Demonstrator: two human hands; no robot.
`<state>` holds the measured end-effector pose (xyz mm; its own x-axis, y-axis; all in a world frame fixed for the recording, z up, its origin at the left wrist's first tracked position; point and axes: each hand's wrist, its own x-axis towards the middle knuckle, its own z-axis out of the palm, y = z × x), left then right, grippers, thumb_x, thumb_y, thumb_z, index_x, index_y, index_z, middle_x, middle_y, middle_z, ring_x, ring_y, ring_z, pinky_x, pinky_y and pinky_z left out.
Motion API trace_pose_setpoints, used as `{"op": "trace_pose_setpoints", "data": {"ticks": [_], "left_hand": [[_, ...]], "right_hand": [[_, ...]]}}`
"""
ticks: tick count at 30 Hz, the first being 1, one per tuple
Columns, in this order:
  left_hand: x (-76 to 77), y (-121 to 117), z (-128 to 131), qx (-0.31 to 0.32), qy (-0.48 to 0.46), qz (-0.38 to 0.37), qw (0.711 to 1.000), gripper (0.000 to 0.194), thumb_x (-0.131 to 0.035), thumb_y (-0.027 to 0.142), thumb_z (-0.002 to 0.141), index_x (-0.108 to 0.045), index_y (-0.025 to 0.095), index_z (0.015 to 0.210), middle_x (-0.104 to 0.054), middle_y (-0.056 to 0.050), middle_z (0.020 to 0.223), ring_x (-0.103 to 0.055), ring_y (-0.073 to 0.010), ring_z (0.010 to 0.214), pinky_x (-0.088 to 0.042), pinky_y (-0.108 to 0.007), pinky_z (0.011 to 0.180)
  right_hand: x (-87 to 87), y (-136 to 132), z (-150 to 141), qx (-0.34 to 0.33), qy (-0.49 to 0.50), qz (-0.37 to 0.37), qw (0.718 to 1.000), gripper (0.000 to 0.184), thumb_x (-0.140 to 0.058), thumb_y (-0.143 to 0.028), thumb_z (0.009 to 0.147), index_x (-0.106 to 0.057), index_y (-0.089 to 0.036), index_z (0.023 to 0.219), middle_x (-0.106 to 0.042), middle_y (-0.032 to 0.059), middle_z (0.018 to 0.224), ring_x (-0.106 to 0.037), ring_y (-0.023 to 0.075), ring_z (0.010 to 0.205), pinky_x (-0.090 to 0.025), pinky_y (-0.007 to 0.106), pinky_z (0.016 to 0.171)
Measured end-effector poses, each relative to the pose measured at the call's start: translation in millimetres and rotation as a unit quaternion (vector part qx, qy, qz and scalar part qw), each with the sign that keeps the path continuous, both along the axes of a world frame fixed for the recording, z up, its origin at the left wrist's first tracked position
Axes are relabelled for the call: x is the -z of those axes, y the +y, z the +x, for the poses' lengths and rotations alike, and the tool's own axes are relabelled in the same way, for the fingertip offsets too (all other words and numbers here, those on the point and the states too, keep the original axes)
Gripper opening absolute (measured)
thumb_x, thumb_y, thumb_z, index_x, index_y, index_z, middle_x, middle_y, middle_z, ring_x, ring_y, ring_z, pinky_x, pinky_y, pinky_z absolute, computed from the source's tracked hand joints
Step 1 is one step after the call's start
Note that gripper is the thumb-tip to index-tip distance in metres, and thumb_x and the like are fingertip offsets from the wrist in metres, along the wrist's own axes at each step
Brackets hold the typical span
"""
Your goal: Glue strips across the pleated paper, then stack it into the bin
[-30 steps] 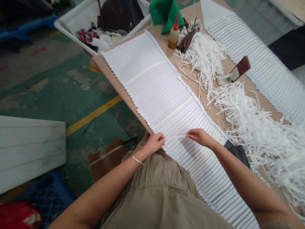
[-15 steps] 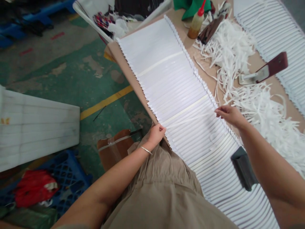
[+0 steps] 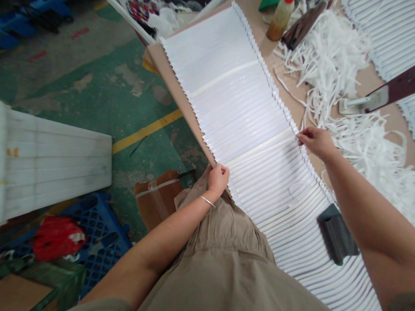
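A long panel of white strips [image 3: 223, 103], laid side by side with ragged ends, runs along the brown tabletop [image 3: 171, 77]. Across it lies a thin white strip [image 3: 264, 152], stretched between my two hands. At the panel's near edge, my left hand [image 3: 218, 179] is closed, pinching the strip's left end. My right hand [image 3: 317, 141] pinches the other end at the panel's far edge, its fingertips pressed together. Below my right hand, a dark grooved block [image 3: 337, 233] rests on the strips. Fingers partly cover both ends of the held strip.
Loose white strips [image 3: 340, 65] lie heaped beyond the panel, beside a maroon-handled tool [image 3: 363, 103] and an amber bottle [image 3: 280, 21]. Another striped panel [image 3: 385, 34] lies at the far right. A white bin [image 3: 61, 160] and blue pallet [image 3: 106, 233] stand left on the floor.
My right hand has moved slightly up the panel, and the pinched strip now lies closer to the yellowish strip above it. My view has shifted a little.
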<state>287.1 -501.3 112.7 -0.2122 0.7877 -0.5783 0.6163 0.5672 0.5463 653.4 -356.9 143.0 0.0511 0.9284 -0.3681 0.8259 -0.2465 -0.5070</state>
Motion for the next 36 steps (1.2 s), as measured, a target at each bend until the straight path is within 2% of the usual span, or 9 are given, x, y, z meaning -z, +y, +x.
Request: {"op": "trace_pose_setpoints", "data": {"ticks": [5,9,13,19,31,36], "left_hand": [[1.1,1,1,0.0,0.006,0.001,1.0,0.016,-0.056,0.025,0.087,-0.056,0.019,0.072,-0.067,-0.003,0.072,-0.063,-0.015,0.068,-0.041,-0.023,0.063],[0.5,2,1,0.005,0.013,-0.002,1.0,0.016,-0.056,0.025,0.087,-0.055,0.019,0.072,-0.067,-0.003,0.073,-0.063,-0.0157,0.07,-0.042,-0.024,0.065],[-1.6,4,1,0.013,0.022,-0.006,1.0,0.017,-0.055,0.026,0.087,-0.055,0.02,0.072,-0.068,-0.004,0.073,-0.064,-0.0172,0.071,-0.042,-0.025,0.066],[-4.6,8,2,0.036,0.041,-0.012,0.998,0.017,-0.056,0.028,0.087,-0.057,0.02,0.072,-0.068,-0.004,0.075,-0.064,-0.0178,0.073,-0.042,-0.026,0.068],[-5.1,10,3,0.058,0.059,-0.001,0.997,0.018,-0.054,0.029,0.088,-0.056,0.021,0.072,-0.069,-0.004,0.074,-0.064,-0.0195,0.072,-0.04,-0.027,0.067],[-5.9,12,5,0.071,0.071,-0.007,0.995,0.019,-0.054,0.03,0.088,-0.055,0.021,0.071,-0.068,-0.004,0.073,-0.064,-0.0192,0.072,-0.04,-0.026,0.066]], "right_hand": [[4.9,5,-4,0.023,0.002,0.004,1.0,0.022,-0.065,-0.04,0.08,-0.063,-0.018,0.08,-0.064,0.001,0.063,-0.06,0.0157,0.058,-0.045,0.027,0.058],[4.2,9,-10,0.017,-0.027,0.009,0.999,0.024,-0.064,-0.042,0.08,-0.063,-0.018,0.077,-0.063,0.0019,0.06,-0.059,0.0167,0.057,-0.045,0.028,0.058],[11.6,12,-9,0.01,-0.031,0.013,0.999,0.026,-0.062,-0.044,0.081,-0.065,-0.018,0.079,-0.064,0.0038,0.06,-0.058,0.0175,0.058,-0.044,0.028,0.058],[26.7,16,-6,-0.004,-0.074,0.03,0.997,0.024,-0.062,-0.041,0.08,-0.066,-0.017,0.081,-0.066,0.0052,0.07,-0.056,0.0182,0.065,-0.041,0.029,0.062],[35.7,20,-14,-0.011,-0.115,-0.003,0.993,0.019,-0.061,-0.036,0.082,-0.066,-0.018,0.083,-0.066,0.0049,0.077,-0.056,0.0181,0.071,-0.04,0.029,0.067],[37.5,23,-21,-0.022,-0.147,-0.01,0.989,0.017,-0.06,-0.035,0.084,-0.065,-0.019,0.087,-0.068,0.0084,0.084,-0.058,0.0218,0.078,-0.042,0.031,0.071]]}}
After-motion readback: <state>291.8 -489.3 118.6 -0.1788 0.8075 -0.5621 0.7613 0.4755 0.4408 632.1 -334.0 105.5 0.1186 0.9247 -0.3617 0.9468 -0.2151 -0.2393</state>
